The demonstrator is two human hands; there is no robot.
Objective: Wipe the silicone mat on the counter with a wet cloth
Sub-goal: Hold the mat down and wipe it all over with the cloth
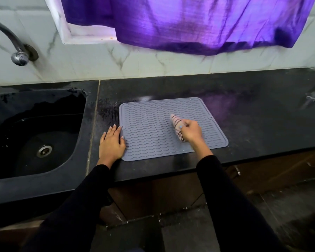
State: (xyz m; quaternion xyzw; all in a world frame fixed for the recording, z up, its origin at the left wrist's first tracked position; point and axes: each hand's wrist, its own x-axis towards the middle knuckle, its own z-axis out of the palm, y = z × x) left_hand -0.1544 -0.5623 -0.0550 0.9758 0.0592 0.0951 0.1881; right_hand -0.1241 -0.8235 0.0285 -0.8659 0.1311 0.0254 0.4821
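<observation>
Black stone table [244, 110] beside sink [35, 135]: grey silicone mat [149, 128] laid flat near front edge. Left hand [111, 142] spread, pinning mat's left edge against sliding. Right hand [190, 132] gripping bunched cloth [176, 124], pressed mid-mat.

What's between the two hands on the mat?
Only bare wavy mat lies between the left hand, resting on its edge, and the right hand holding the cloth, as the head view shows.
</observation>
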